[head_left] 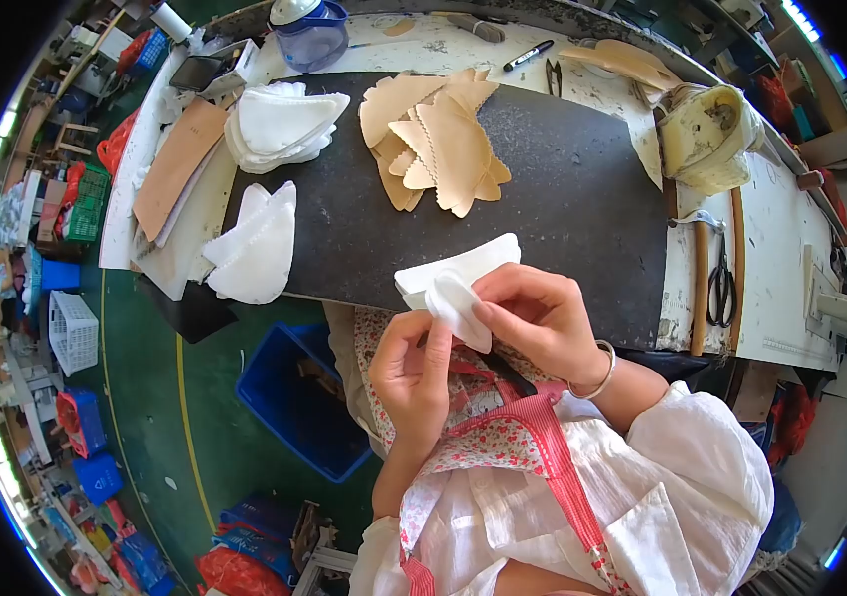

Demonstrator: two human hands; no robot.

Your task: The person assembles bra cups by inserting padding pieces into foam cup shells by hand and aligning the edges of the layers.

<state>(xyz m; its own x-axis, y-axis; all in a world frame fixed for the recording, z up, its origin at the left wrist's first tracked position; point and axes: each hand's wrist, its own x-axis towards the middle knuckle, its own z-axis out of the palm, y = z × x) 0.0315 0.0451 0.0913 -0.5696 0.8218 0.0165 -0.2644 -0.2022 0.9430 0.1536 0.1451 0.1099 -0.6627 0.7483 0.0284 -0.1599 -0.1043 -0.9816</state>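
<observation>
Between my two hands is a small white fabric piece (455, 306), curled over on itself. My left hand (412, 372) pinches its left edge with thumb and finger. On the other side, my right hand (538, 313) grips it between thumb and forefinger. Just behind it, a larger white piece (463, 263) lies at the near edge of the black work mat (563, 189). A pile of tan zigzag-edged pieces (453, 139) sits further back on the mat. To the left are a stack of white pieces (280, 124) and a smaller white stack (255, 243).
Scissors (721, 283) lie at the right beside wooden strips. A glue-stained yellowish container (706, 139), a pen (529, 56) and small snips (554, 77) are at the back. A lidded plastic jar (309, 38) stands back left. Below the table edge is a blue bin (294, 417).
</observation>
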